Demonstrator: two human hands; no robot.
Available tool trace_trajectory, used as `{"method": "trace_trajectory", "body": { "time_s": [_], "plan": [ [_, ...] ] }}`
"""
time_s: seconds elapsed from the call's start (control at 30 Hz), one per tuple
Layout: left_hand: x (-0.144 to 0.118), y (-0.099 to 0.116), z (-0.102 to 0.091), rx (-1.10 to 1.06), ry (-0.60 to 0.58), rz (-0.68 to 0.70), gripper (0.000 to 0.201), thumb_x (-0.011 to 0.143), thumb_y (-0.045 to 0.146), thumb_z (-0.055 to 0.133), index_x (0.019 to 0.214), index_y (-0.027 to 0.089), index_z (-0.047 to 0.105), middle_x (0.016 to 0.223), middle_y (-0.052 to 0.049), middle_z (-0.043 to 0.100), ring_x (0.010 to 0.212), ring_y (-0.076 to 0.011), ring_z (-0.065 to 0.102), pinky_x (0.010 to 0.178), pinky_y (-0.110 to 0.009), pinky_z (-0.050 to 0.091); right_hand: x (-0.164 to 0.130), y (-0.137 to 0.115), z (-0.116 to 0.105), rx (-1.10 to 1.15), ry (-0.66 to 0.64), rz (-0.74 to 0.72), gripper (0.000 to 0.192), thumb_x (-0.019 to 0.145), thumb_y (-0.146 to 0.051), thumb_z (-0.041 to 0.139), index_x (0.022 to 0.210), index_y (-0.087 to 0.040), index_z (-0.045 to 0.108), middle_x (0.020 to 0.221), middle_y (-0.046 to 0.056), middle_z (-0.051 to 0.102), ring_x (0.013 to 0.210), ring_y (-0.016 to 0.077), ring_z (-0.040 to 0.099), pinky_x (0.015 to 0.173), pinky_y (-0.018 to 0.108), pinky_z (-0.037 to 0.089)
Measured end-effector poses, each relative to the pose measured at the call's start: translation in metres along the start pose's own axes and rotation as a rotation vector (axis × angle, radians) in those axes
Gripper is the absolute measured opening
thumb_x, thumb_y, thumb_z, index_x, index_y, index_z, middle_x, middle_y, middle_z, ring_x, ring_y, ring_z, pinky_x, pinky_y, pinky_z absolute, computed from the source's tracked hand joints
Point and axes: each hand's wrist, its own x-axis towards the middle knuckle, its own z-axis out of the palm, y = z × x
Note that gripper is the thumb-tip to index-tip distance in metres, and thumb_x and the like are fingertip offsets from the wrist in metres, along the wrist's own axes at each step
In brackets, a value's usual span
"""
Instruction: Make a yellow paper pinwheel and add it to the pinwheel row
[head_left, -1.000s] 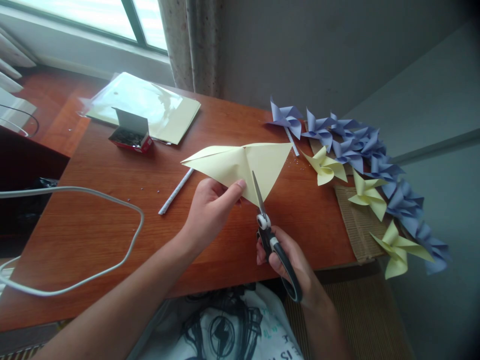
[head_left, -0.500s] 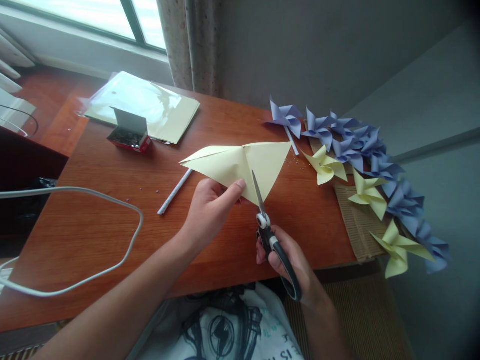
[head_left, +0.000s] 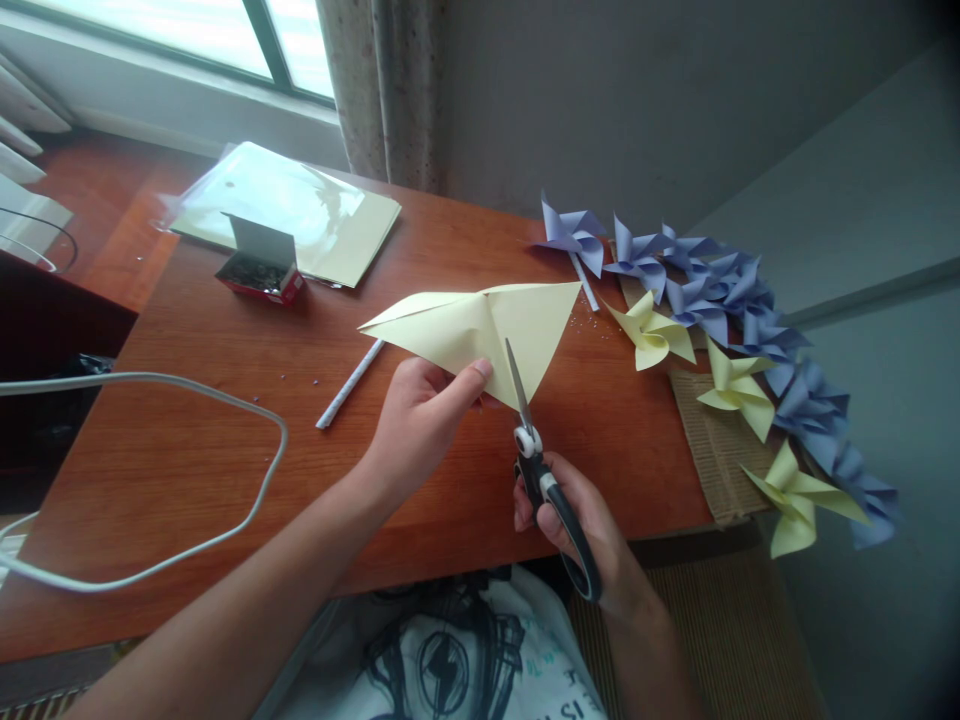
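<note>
The left hand (head_left: 420,420) pinches the lower edge of a folded yellow paper (head_left: 480,330), holding it up just above the wooden table (head_left: 225,470). The right hand (head_left: 581,520) is clenched around the black handles of the scissors (head_left: 536,465), whose blades point up into the paper's lower corner, just beside the left thumb. Blue and yellow pinwheels (head_left: 720,320) lie along the table's right edge, and a white cable (head_left: 247,490) loops at the left.

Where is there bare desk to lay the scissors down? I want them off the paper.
Bare wood lies inside the loop of the white cable, left of the left hand, and between the staple box and the folded paper. The right edge is crowded with pinwheels. The right hand holds the scissors.
</note>
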Motion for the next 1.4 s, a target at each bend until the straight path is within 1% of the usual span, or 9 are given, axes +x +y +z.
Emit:
{"method": "trace_trajectory", "body": {
  "time_s": [0.23, 0.5, 0.93, 1.23, 1.4],
  "plan": [
    [0.0005, -0.0002, -0.0002, 0.002, -0.009, -0.001, 0.018, 0.086, 0.025, 0.07, 0.071, 0.016, 0.07, 0.066, 0.0, 0.07, 0.062, -0.0123, 0.061, 0.06, -0.022, 0.048, 0.0011, 0.0028, 0.0012, -0.002, 0.017, -0.012, 0.05, 0.083, -0.063, 0.07, 0.1, -0.019, 0.057, 0.083, 0.001, 0.054, 0.075, 0.0154, 0.051, 0.07, 0.029, 0.042],
    [0.0006, -0.0011, -0.0002, -0.038, -0.055, -0.027, 0.016, 0.087, 0.027, 0.069, 0.076, 0.016, 0.07, 0.066, -0.002, 0.071, 0.062, -0.0147, 0.062, 0.058, -0.024, 0.048, 0.0018, 0.003, 0.0005, 0.003, -0.005, -0.017, 0.051, 0.083, -0.065, 0.068, 0.101, -0.019, 0.056, 0.083, 0.002, 0.054, 0.074, 0.016, 0.051, 0.068, 0.029, 0.042],
    [0.0002, 0.0021, 0.0014, -0.002, -0.025, -0.045, 0.018, 0.083, 0.03, 0.07, 0.073, 0.015, 0.069, 0.064, -0.003, 0.07, 0.06, -0.0161, 0.062, 0.058, -0.025, 0.049, 0.0011, -0.0015, 0.0016, -0.044, 0.012, -0.007, 0.053, 0.082, -0.068, 0.067, 0.101, -0.02, 0.057, 0.085, 0.004, 0.054, 0.076, 0.0183, 0.052, 0.069, 0.031, 0.044],
    [-0.0002, 0.0017, 0.001, 0.008, -0.025, -0.034, 0.018, 0.084, 0.029, 0.069, 0.072, 0.015, 0.069, 0.064, -0.002, 0.069, 0.06, -0.0151, 0.061, 0.058, -0.024, 0.049, 0.0021, 0.0042, -0.0001, -0.059, 0.023, -0.028, 0.052, 0.082, -0.067, 0.067, 0.101, -0.019, 0.058, 0.084, 0.003, 0.056, 0.076, 0.0177, 0.053, 0.069, 0.03, 0.044],
    [-0.0007, 0.0023, 0.0014, 0.003, -0.026, -0.028, 0.019, 0.086, 0.029, 0.067, 0.073, 0.015, 0.069, 0.065, -0.002, 0.069, 0.061, -0.0151, 0.061, 0.058, -0.024, 0.049, 0.0014, 0.0007, -0.0001, -0.056, 0.017, -0.017, 0.053, 0.082, -0.068, 0.068, 0.101, -0.019, 0.058, 0.085, 0.003, 0.056, 0.076, 0.0174, 0.053, 0.071, 0.029, 0.044]
  ]
}}
